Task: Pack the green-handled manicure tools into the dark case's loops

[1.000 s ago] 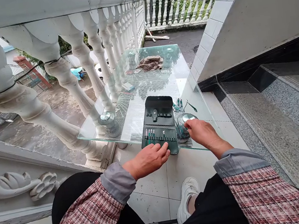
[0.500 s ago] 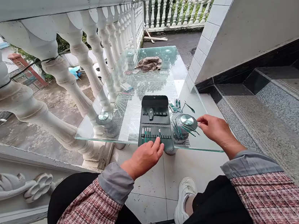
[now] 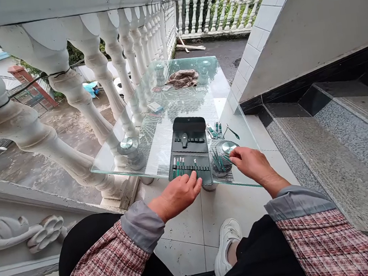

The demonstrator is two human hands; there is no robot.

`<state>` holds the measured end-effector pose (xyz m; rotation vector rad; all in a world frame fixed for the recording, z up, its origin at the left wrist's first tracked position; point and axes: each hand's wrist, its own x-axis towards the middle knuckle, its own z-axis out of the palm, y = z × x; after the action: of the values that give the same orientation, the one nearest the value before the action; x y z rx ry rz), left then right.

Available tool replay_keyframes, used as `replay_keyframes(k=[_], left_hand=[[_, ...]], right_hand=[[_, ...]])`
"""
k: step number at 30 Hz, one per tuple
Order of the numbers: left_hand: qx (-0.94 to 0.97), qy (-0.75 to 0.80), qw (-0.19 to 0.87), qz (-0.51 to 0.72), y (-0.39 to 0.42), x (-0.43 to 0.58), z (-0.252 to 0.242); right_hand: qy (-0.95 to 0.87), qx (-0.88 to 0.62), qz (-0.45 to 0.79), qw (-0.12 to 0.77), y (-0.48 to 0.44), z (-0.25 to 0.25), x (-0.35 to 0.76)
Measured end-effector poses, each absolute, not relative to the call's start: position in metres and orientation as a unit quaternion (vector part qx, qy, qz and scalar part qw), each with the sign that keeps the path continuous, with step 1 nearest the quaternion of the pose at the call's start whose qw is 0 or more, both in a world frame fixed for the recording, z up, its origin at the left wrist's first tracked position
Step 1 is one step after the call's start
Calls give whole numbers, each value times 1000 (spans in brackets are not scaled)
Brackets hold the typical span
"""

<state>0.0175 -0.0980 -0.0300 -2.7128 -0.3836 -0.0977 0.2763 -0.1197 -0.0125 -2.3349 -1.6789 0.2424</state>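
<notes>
Hand, left (image 3: 177, 197): open and low, fingers (image 3: 192, 182) only a little curved, tips lying on lower edge of dark green tool case (image 3: 187, 153); no firm grip visible.

Hand, right (image 3: 249, 164): half open, fingers (image 3: 235, 155) slightly bent, tips very near to round metal disc (image 3: 228, 147); touching or holding, impossible to tell from this view.

Case, position: unfolded and flat on glass table top (image 3: 116, 164), close to near edge, between both hands.

Case, contents: rows of narrow slots, with small green-handled picks (image 3: 181, 166) standing in lower row.

Beside case: metal cup (image 3: 221, 171) full of thin green-handled tools, just to right of case and below disc; small pliers (image 3: 230, 131) lying farther back on glass.

Table, far part: crumpled brown cloth (image 3: 182, 79) and small box (image 3: 155, 107), well apart from both hands.

Surroundings: white balustrade (image 3: 101, 63) along left side, white tiled floor (image 3: 185, 254) under table, white shoe (image 3: 227, 249) below right forearm, checked red sleeves (image 3: 140, 246) on both arms.
</notes>
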Motion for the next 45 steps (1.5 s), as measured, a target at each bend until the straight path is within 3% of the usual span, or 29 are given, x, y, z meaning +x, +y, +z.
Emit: replay_keyframes(k=[10, 18, 27, 34, 45], left_hand=[[-974, -11, 204, -95, -109, 4, -19], [-977, 141, 129, -92, -108, 6, -37], [-981, 178, -45, -68, -124, 31, -93], [-982, 164, -59, -67, -127, 40, -93], [-980, 173, -50, -86, -122, 49, -84]], right_hand=[[-613, -770, 103, 142, -120, -28, 266], [-650, -754, 60, 72, -104, -33, 273], [-656, -741, 34, 141, -111, -33, 274], [-654, -730, 54, 188, -109, -31, 269], [-672, -724, -1, 155, -111, -34, 270]])
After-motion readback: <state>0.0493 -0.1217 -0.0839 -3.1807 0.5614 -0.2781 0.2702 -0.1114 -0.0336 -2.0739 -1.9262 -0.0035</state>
